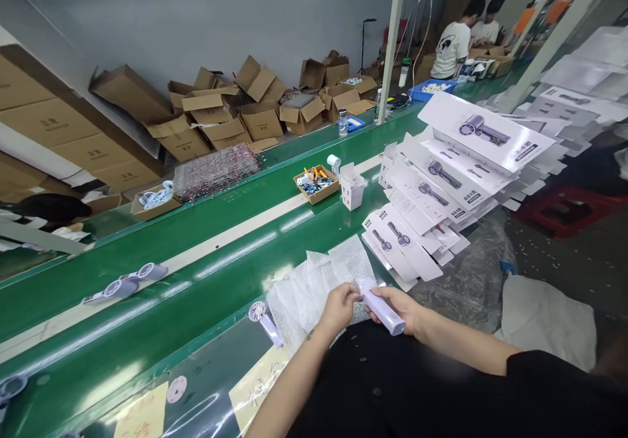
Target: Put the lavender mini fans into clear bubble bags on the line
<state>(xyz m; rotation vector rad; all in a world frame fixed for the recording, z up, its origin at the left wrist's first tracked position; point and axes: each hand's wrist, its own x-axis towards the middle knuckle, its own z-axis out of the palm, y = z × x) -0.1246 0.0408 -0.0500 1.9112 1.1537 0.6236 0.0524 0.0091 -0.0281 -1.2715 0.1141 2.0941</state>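
A lavender handheld fan (pixel 385 312) is in my right hand (pixel 400 306), which grips it along the handle. Its far end meets the edge of a clear bubble-wrap bag (pixel 350 261); how far the fan is inside is hard to see. My left hand (pixel 339 307) is closed, fingertips pinching at the bag's edge beside the fan. More bubble-wrap bags (pixel 294 301) lie overlapped left of my hands. Another lavender fan (pixel 265 323) rests on the table, partly under those bags.
Printed fan boxes (pixel 432 189) are stacked at right. Several fans (pixel 125 283) lie on the green conveyor (pixel 206 281). A small tray of tools (pixel 316 184) stands by a white box (pixel 352 186). Cardboard cartons (pixel 260 121) line the wall. A co-worker (pixel 451 46) sits far right.
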